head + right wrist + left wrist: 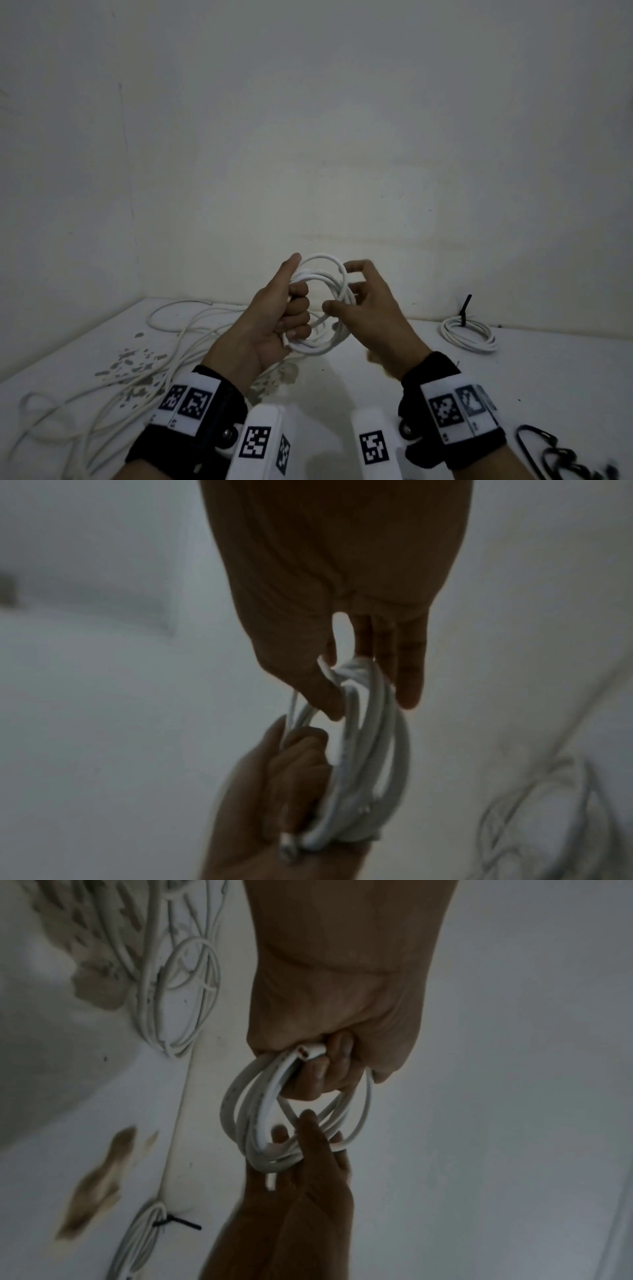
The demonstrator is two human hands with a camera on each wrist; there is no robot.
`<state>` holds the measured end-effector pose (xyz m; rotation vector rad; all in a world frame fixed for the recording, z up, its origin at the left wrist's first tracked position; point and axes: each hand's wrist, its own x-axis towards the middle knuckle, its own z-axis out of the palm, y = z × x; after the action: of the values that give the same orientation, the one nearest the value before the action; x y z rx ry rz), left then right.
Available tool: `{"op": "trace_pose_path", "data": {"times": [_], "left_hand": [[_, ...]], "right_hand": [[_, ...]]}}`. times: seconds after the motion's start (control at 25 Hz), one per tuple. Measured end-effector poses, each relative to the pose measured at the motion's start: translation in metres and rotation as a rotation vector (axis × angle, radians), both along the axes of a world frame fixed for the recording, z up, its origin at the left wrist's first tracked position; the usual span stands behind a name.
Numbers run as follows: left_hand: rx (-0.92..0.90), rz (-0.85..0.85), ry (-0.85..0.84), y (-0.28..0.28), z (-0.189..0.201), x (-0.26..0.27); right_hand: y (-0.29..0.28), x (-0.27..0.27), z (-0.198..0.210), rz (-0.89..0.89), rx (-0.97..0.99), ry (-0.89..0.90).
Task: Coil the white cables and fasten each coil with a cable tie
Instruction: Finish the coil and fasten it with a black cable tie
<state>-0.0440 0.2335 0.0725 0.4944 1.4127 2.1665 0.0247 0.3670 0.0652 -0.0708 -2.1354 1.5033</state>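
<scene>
My left hand [294, 308] grips one side of a white cable coil [322, 260], raised above the table, fingers curled round its several loops. A cut cable end [311, 1051] sticks out of that fist. My right hand [342, 296] holds the opposite side, thumb in front through the loop and fingers behind. The wrist views show the coil [236, 1110] [377, 737] stretched between the left hand [329, 1069] and the right hand [342, 693]. No tie is visible on this coil.
A finished white coil [469, 334] bound with a black cable tie [464, 310] lies at the back right. Loose white cables [164, 346] sprawl over the left of the white table [376, 363]. Black cable ties [555, 452] lie at the near right edge. Walls close behind and left.
</scene>
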Motion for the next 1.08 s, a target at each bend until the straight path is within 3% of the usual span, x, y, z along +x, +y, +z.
{"op": "trace_pose_path", "data": {"times": [0.08,0.2,0.36,0.44,0.68,1.08], "left_hand": [[0.084,-0.064,-0.045,0.0,0.002,0.0],[0.187,-0.129,-0.128,0.001,0.004,0.001],[0.193,-0.148,-0.152,0.003,0.002,0.001],[0.18,-0.148,-0.144,0.001,0.002,-0.001],[0.151,-0.125,-0.083,-0.011,0.008,-0.011],[0.005,0.071,-0.003,-0.015,0.002,-0.021]], "right_hand": [[0.002,-0.005,-0.005,0.303,-0.345,-0.046],[0.009,-0.004,-0.007,0.438,-0.577,-0.072],[0.003,0.0,-0.014,0.473,-0.552,-0.1],[0.002,0.001,-0.009,0.418,-0.404,-0.111],[0.013,0.012,0.006,0.01,0.04,-0.155],[0.033,0.004,0.003,-0.028,-0.175,-0.158]]}}
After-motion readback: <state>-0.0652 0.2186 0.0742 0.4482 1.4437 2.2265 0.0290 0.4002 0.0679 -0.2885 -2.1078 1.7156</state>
